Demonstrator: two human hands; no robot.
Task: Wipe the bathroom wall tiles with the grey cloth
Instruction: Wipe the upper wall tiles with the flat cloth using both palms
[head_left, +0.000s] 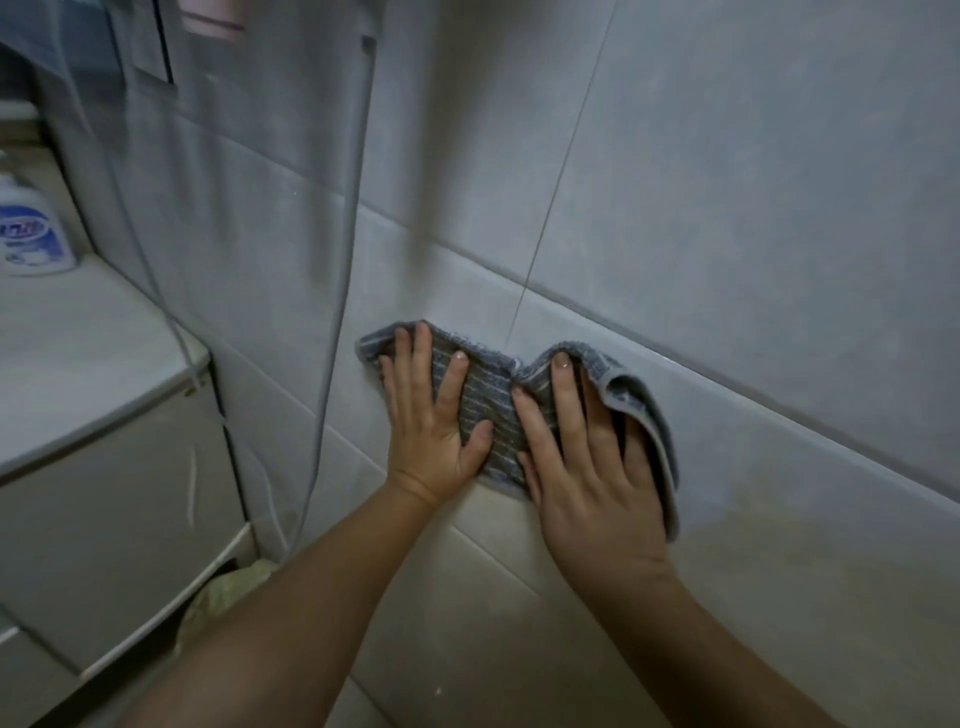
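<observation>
Against the wall tiles, just below the middle of the view, the grey cloth sits bunched and striped, pinned flat to the wall by both hands. The left hand lies at the cloth's nine o'clock side, palm down, fingers straight and spread, thumb angled toward three o'clock; it presses the fabric and grasps nothing. The right hand lies at the three o'clock side, likewise released and flat, with fingers pointing toward twelve o'clock. A loose fold of the cloth curls over the little-finger edge of this hand and hangs down toward five o'clock. The two hands are just beside each other, with a strip of cloth showing between them.

A thin dark grout line runs from twelve o'clock down to the cloth's upper edge, meeting it between the two hands. A raised horizontal band of tile crosses behind the cloth and climbs toward ten o'clock.

At ten o'clock of the hands a grey sheet hangs down over the wall. Farther out at nine o'clock, a white bottle with a blue label stands on a pale cabinet, and a thin cable trails down past the cabinet's corner. Something pale yellow-green is tucked at the cabinet's foot, too blurred to identify.
</observation>
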